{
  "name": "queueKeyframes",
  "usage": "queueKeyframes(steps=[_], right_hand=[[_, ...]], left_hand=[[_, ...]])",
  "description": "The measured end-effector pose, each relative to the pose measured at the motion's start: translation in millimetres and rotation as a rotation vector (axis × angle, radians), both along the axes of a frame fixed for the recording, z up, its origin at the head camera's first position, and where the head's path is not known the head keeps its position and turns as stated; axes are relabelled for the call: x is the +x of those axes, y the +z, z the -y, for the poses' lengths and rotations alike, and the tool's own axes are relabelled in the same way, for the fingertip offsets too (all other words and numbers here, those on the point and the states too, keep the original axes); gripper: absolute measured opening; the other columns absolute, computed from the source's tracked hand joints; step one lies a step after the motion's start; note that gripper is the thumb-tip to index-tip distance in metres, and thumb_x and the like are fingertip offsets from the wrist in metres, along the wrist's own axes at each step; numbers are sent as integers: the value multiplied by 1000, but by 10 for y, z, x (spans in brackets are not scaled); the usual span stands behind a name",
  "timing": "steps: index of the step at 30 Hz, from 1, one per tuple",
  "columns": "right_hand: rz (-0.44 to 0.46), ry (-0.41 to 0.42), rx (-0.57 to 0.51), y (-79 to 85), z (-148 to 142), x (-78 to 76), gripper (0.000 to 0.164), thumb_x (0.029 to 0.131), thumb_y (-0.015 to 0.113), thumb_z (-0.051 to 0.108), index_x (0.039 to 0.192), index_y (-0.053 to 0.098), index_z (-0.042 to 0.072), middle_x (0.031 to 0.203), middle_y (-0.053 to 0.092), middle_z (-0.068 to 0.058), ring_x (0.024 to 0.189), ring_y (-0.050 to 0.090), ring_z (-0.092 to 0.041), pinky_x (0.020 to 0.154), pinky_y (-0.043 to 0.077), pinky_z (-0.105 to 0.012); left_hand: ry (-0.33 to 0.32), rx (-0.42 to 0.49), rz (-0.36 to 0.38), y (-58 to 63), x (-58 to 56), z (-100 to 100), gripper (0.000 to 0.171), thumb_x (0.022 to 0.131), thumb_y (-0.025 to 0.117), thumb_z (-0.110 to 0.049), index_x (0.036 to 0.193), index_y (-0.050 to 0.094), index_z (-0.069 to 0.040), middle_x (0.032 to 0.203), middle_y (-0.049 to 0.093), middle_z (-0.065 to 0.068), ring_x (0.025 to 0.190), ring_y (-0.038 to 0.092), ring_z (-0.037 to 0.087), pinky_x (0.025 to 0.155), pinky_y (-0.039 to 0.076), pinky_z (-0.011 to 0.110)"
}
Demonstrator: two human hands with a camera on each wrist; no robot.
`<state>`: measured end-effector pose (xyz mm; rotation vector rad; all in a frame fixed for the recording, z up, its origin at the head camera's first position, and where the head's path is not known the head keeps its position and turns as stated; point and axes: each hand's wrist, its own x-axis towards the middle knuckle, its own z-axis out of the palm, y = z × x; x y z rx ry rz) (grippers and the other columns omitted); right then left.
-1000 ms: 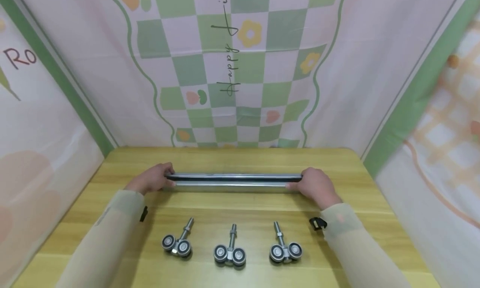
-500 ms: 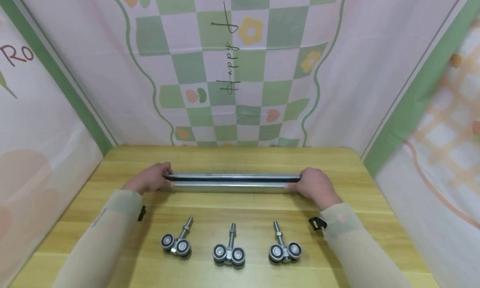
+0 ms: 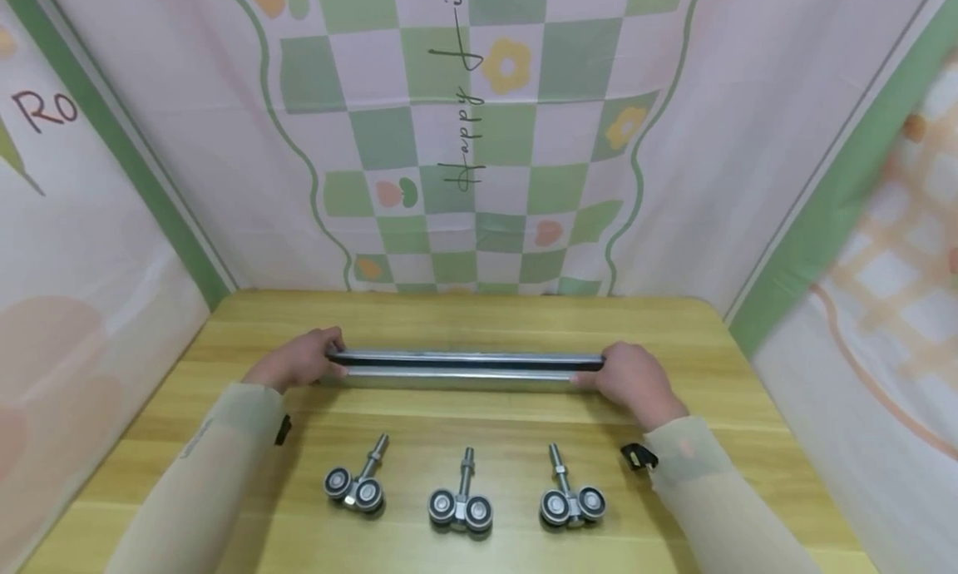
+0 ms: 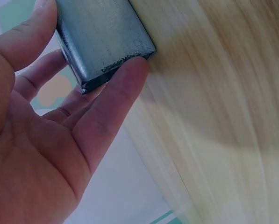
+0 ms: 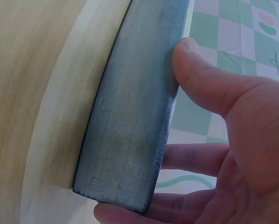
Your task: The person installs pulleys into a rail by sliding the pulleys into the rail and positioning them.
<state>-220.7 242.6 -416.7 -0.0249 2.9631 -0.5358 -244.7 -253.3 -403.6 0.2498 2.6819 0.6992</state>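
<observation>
A long metal channel rail (image 3: 464, 381) lies crosswise on the wooden table, its dark slot facing up. My left hand (image 3: 303, 360) grips its left end; in the left wrist view the thumb lies along one side and a finger (image 4: 113, 107) touches the end edge. At the right end my right hand (image 3: 634, 381) holds the rail, thumb on the near side. The right wrist view shows that thumb (image 5: 200, 70) against the rail's edge and a fingertip under its end. Three roller trolleys with threaded bolts, the left (image 3: 355, 482), middle (image 3: 461, 503) and right (image 3: 571, 499), lie nearer me.
The wooden table (image 3: 479, 320) has rounded back corners. A patterned cloth with green checks (image 3: 449, 133) hangs behind it, and more cloth panels stand at the left (image 3: 90, 291) and right (image 3: 846, 374). A black strap piece (image 3: 639, 456) shows at the right wrist.
The view shifts slightly. The rail's right end and my right hand sit a little nearer me than half a second ago. Both hands keep their hold, and the trolleys stay put.
</observation>
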Motion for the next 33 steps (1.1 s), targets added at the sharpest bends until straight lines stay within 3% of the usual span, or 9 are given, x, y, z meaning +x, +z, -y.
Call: queueKeyframes(steps=[5,9,12,15,18,24,27,33], right_hand=[[14,8,12,-5,-19,-1,85,76,77,62,117,63,-11,111,64,-29,92,62,-39,81,49,-56],[25,44,25,43,-28,16,79,81,75,57,120,61,-10,114,63,-30,98,60,-43,86,47,-59],[17,72,40,94,-17,68,81,87,72,51,133,52,-13,128,54,-36,119,47,-54,98,37,-65],[-38,91,58,128,11,138,86,91,68,46,143,38,-15,142,36,-41,131,29,-59,105,26,-67],[-120,125,70,161,66,212,78,94,66,41,143,39,-14,143,35,-41,128,35,-58,104,30,-65],[-172,213,0,218,165,373,64,95,66,37,135,52,-11,128,56,-32,116,54,-49,97,41,-62],[-147,243,-37,209,171,443,61,95,66,36,133,54,-10,126,60,-29,114,57,-46,97,43,-60],[3,257,-181,154,141,558,61,95,67,35,134,54,-10,127,60,-27,105,65,-38,89,50,-54]], left_hand=[[0,-1,8,-22,-20,7,35,90,75,-19,115,56,-5,119,60,21,101,58,33,83,50,48],[18,0,19,-20,-38,-5,35,89,75,-19,116,55,-9,113,60,16,90,58,27,75,49,42],[24,-7,24,-7,-38,-14,35,89,75,-19,117,55,-12,111,61,14,85,57,26,73,48,40],[20,-11,33,2,-25,-8,35,89,75,-19,117,55,-12,109,62,14,85,57,25,73,48,40],[15,-2,40,5,-8,3,34,90,75,-18,117,55,-11,107,62,13,83,56,25,70,48,39],[8,13,42,3,12,7,33,89,75,-17,115,56,-10,103,62,12,80,56,24,67,49,36],[-7,4,32,-8,5,9,31,89,75,-18,114,57,-9,103,62,11,82,57,24,69,49,37],[-18,-12,19,-19,-14,12,32,89,75,-18,114,57,-9,106,63,13,84,57,25,71,49,40]])
